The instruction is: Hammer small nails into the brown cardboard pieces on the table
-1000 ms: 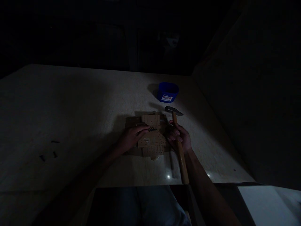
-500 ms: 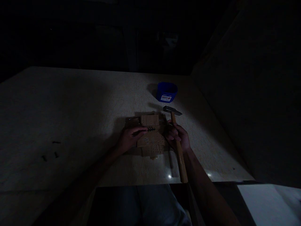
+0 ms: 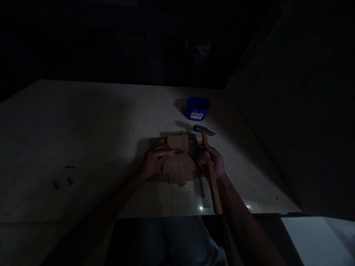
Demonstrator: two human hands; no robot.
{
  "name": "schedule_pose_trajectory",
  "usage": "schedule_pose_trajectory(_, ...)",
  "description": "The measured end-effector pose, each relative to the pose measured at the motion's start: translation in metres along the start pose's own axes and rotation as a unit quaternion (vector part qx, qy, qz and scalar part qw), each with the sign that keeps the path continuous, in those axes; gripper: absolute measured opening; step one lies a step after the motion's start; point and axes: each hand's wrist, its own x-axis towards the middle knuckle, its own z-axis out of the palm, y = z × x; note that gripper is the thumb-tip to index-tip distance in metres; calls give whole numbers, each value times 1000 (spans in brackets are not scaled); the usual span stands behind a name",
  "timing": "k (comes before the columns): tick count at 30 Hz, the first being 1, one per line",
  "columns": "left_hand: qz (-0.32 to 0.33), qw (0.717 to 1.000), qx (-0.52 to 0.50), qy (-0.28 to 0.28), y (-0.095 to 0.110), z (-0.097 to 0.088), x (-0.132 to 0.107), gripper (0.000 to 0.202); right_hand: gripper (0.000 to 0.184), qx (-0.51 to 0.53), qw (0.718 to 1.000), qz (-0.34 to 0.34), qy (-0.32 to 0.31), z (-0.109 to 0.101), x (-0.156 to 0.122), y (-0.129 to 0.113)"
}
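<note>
In the dim head view, my right hand (image 3: 210, 161) is closed around the wooden handle of a hammer (image 3: 214, 188), its metal head pointing away from me. My left hand (image 3: 155, 160) pinches one end of a short, dark, ridged piece (image 3: 179, 151) between thumb and fingers; its exact kind is too dark to make out. That piece is over a brown board (image 3: 180, 163) dotted with small holes or marks. Ridged brown blocks, a far one (image 3: 177, 141) and a near one (image 3: 181, 176), adjoin the board.
Beyond the hammer stands a blue plastic tub (image 3: 198, 109) with a white label. A few small dark pieces, perhaps screws or bolts (image 3: 70, 181), lie on the pale table (image 3: 111, 111) at the left. A wall or panel (image 3: 291, 111) rises along the right side.
The whole scene sits slightly farther right in the picture. Both hands keep their holds, and the hammer and the dark ridged piece show no clear movement over the board.
</note>
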Motion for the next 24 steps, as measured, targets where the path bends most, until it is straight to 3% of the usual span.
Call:
schedule_pose_trajectory(4, -59, 998, -12, 0, 3, 2, -2, 18, 13, -2, 1000, -3, 14, 1, 1, 0)
schedule_pose_trajectory(8, -77, 997, -14, 4, 3, 4, -3, 19, 13, -7, 1000, -6, 12, 0, 1, 1)
schedule_pose_trajectory(16, -62, 998, -19, -7, 0, 6, -4, 22, 13, 3, 1000, -1, -5, 0, 1, 1)
schedule_pose_trajectory(24, 19, 1000, -19, 1, -1, 7, -1, 18, 15, 18, 1000, 1, -20, 0, 1, 1)
